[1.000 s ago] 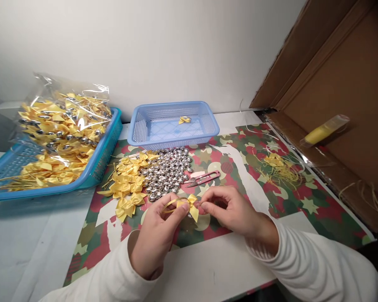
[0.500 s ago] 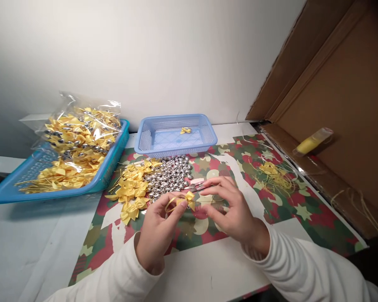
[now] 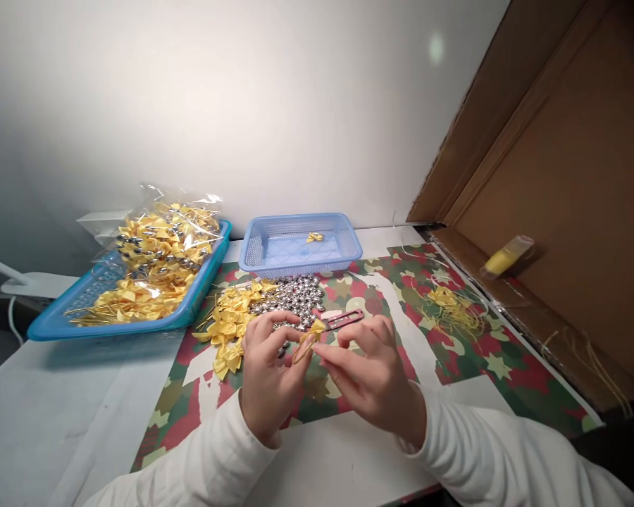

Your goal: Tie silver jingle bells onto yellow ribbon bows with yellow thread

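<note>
A yellow ribbon bow with a thin gold loop is pinched between the thumb and fingers of my left hand. My right hand is closed, its thumb and index fingertips right at the bow's lower right side; whatever lies between them is too small to make out. Just behind the bow, a pair of thread snips rests on the table, its blade end partly hidden. Silver bells lie in a heap beyond my left hand. Beside them is a pile of yellow bows with gold ties.
A blue basket at the back holds one finished-looking bow. At left, a larger blue basket carries loose bows and a clear bag of bows with bells. Yellow thread scraps lie right, near a cardboard wall and a yellow-filled tube.
My right hand has come in to the bow and its fingers have closed. The bow and loop have tilted in my left hand. The view has shifted, showing more on the left.
</note>
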Demonstrator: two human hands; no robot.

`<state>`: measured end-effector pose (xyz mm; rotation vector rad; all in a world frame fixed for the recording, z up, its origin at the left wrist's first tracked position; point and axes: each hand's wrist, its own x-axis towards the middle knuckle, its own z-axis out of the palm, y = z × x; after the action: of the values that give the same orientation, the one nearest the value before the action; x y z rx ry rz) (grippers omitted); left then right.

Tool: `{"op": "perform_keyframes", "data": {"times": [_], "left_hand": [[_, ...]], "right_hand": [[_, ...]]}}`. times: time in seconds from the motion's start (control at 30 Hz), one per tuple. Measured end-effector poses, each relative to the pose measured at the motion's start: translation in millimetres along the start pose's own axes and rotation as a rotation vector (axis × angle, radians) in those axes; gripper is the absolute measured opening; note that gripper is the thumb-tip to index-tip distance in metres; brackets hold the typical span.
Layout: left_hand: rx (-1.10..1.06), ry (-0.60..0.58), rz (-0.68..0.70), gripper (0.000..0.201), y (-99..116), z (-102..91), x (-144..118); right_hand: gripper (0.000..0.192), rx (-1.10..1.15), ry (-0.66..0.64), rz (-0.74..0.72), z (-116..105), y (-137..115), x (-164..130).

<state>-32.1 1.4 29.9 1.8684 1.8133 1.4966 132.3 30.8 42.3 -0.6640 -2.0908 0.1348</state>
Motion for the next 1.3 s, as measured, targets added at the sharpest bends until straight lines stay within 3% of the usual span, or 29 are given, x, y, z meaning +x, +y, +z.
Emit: {"op": "perform_keyframes", "data": {"times": [0.17,0.3,0.53,0.73,0.87,1.07,1.2,1.3], "left_hand": [[0.197,0.085,0.241,0.012,0,2.8,-4],[0.240,0.124,0.296,0.014,0,4.9,-5],[0.181,0.078,0.204,0.016,-6,9.3,-5],[0.024,-0.025,0.098,0.016,-9,10.9,-1],[-0.060,-0.063,0.101,0.017,-9,10.2,1],[-0.070,-0.063,0.088,0.017,-9,9.9,0],[-0.104,-0.068,0.065,0.017,-11,9.5,2],[-0.226,-0.061,-0.038,0.021,-14,7.9,7]], "right_hand": [[0.013,-0.198,0.005,0.058,14,-5,2],[0.015,-0.135,0.020,0.109,23,4,3],[0.014,0.200,0.030,0.191,34,19,2],[0.020,0.232,0.126,0.065,33,20,-5],[0.016,0.228,0.073,0.032,32,22,-4],[0.013,0.180,0.058,0.094,37,28,-4],[0.017,0.250,0.079,0.038,30,25,-3],[0.016,0.422,0.136,0.033,14,19,4]]}}
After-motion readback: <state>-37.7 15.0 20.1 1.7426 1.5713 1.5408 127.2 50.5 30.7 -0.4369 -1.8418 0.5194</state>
